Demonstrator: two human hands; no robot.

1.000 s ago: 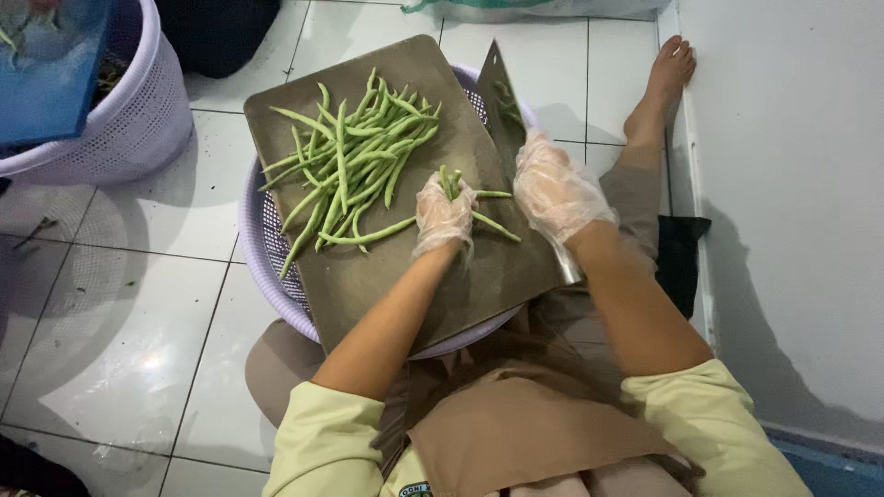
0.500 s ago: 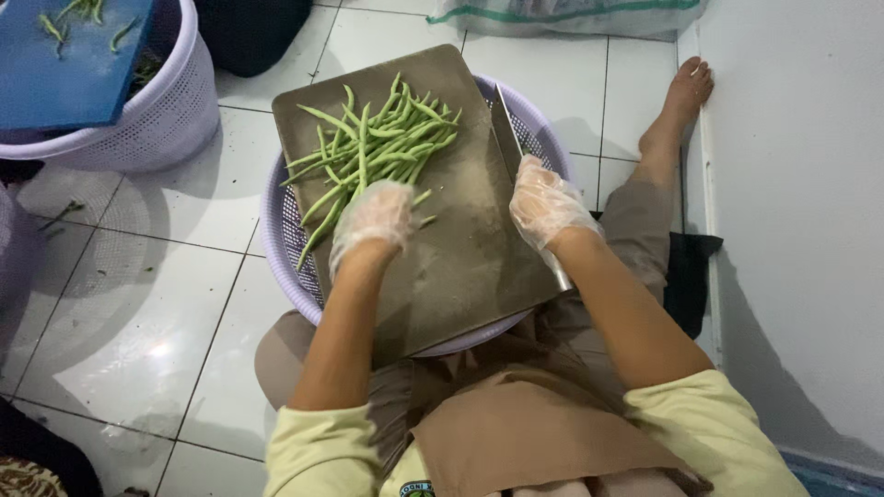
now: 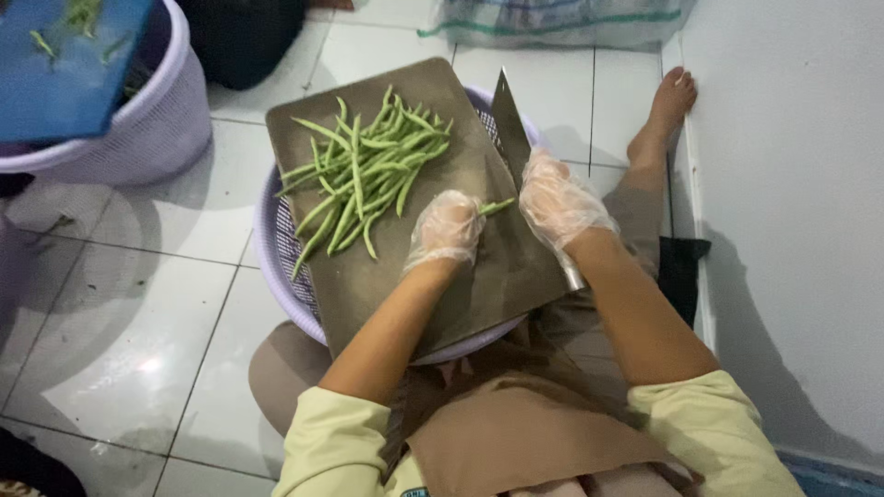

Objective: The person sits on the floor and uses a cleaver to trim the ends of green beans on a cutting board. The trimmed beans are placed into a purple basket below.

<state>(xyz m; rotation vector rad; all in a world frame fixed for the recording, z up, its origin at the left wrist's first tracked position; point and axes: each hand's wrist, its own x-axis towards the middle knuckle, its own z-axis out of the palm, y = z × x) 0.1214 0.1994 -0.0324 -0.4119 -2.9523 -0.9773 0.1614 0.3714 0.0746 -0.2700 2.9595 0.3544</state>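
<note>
Since half a second ago your left hand [image 3: 446, 230] has pulled a few green beans [image 3: 494, 207] from the pile [image 3: 364, 175] toward the knife [image 3: 509, 129], which your right hand [image 3: 560, 198] grips.

Glossy floor tiles [image 3: 138, 304] — clear plastic gloves [image 3: 447, 230] — matt board [image 3: 460, 276]

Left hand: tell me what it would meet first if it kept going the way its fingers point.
The left hand points up and right across the cutting board. First in that line is probably the bean at its fingertips, then the knife blade in the right hand; depth is unclear.
</note>
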